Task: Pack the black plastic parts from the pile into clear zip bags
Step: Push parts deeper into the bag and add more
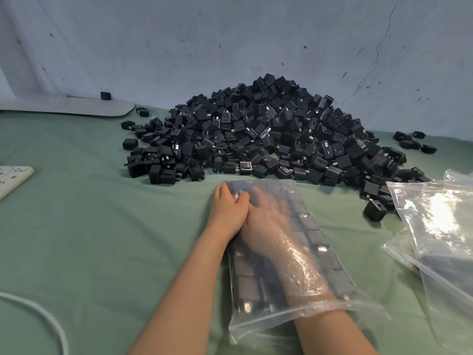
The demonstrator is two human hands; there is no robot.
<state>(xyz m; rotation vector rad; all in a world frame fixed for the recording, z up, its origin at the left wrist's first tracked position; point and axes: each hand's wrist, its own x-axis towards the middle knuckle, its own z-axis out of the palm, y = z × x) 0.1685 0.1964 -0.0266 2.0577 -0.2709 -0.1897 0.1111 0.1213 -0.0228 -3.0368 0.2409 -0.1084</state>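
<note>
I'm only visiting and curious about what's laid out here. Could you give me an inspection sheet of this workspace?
Surface: green cloth over the table, lightly wrinkled.
Job's things: large pile of black plastic parts against the wall; clear zip bag lying flat, partly filled with rows of parts; spare clear bags stacked at the right.
Clutter: white power strip at the left edge; pale flat board at back left, one black part on it.
Hands: left hand grips the bag's far corner; right hand is inside the bag, fingers apparently straight over the parts.
Cables: white cable curving at lower left.
Surroundings: blue-grey wall, spotted and cracked.
</note>
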